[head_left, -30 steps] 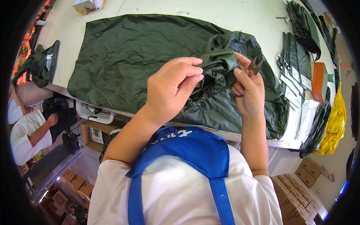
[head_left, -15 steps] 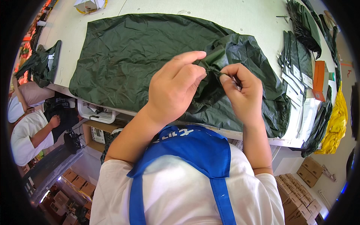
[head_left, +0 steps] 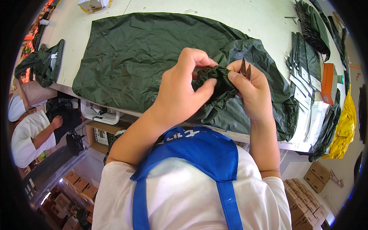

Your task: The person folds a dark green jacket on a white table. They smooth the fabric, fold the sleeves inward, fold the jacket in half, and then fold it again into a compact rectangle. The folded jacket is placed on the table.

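A large sheet-like piece of dark green, thin, shiny fabric (head_left: 126, 57) lies wrinkled across the table. At its right part a gathered, ruffled opening (head_left: 224, 94), like an elastic cuff, is lifted between my hands. My left hand (head_left: 178, 86) curls around the opening's left side, fingertips at the far edge and thumb reaching into it. My right hand (head_left: 255, 92) pinches the opening's right edge between thumb and forefinger. Small thread snips (head_left: 245, 71) are also tucked in that hand, their two pointed blades sticking up apart; their handles are hidden by the fingers.
At the table's right lie stacked dark green pieces with white labels (head_left: 301, 73), an orange box (head_left: 327, 82) and hanging yellow fabric (head_left: 342, 128). A green bundle (head_left: 44, 63) rests at the left edge, near two people. A white box with measuring tape (head_left: 92, 4) stands far left.
My left hand has shifted right and opened around the cloth, its thumb now in the gathered opening. That opening shows wider. The snips' blades now stick up from my right hand.
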### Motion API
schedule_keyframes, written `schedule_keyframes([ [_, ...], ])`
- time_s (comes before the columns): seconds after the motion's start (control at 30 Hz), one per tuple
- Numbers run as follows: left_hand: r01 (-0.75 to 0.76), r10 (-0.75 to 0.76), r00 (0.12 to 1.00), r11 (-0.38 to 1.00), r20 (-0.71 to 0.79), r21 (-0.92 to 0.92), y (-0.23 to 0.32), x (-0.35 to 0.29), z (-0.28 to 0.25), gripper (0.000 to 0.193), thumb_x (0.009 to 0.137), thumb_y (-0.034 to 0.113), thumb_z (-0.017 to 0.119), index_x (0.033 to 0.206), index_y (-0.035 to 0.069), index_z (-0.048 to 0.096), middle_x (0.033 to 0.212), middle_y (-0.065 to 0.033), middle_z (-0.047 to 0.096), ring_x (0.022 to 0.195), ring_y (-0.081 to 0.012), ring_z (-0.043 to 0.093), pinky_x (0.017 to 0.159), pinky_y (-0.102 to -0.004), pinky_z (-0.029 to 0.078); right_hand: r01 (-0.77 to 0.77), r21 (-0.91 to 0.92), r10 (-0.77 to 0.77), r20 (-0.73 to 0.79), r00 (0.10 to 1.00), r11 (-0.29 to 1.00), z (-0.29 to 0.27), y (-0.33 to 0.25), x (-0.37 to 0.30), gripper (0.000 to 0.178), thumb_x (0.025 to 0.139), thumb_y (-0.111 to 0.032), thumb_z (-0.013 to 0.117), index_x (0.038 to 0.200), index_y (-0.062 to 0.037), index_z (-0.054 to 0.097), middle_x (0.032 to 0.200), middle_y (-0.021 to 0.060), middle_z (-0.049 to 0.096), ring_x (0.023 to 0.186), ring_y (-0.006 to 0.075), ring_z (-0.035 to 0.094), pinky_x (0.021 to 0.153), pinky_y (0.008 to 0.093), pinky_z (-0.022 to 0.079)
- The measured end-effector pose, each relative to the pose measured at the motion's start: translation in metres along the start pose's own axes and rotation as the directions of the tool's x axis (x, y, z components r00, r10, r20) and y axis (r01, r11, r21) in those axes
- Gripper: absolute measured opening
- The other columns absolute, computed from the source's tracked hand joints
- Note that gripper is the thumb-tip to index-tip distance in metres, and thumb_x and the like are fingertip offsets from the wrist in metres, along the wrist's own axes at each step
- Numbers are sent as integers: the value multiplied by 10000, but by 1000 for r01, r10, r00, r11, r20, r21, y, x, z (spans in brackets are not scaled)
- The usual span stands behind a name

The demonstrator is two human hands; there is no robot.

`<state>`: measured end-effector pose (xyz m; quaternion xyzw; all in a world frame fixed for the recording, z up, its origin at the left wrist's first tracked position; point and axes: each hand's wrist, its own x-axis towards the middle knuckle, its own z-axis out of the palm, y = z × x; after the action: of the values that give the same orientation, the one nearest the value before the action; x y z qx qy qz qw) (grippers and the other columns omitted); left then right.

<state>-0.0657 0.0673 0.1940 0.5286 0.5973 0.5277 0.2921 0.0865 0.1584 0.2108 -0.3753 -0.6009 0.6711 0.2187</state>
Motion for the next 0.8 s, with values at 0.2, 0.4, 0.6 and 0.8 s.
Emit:
schedule_keyframes([
  [0.2,293,-268,956,894,118,-339,7,5,-10,341,764,-124,493,1007,83,375,947,-63,534,920,-95,558,684,-190,422,57,-73,-59,-21,998,996,-5,4,2,65,861,-64,569,865,0,578,714,-62,462,654,22,363,582,185,316],
  [0.4,321,-264,947,823,185,-469,3,5,-8,318,749,-129,390,995,71,388,947,-58,527,966,-123,574,801,-228,430,230,55,-227,-64,972,972,-7,0,-7,158,818,-60,592,964,-15,550,793,-35,500,658,39,387,587,195,334],
  [0.6,210,-151,974,878,169,-430,4,8,-4,305,742,-139,368,973,53,414,943,-45,476,1016,-170,588,862,-274,436,455,-703,-521,141,842,546,-13,-29,-32,274,700,-104,726,927,-27,592,799,80,579,658,196,554,552,302,424],
  [0.8,176,-144,983,923,118,-343,10,9,1,266,753,-133,389,958,34,422,916,-32,437,980,-179,603,836,-285,452,428,-838,-594,162,788,339,-8,-18,-37,260,701,-134,736,908,-43,608,721,68,596,615,248,567,560,335,443],
])
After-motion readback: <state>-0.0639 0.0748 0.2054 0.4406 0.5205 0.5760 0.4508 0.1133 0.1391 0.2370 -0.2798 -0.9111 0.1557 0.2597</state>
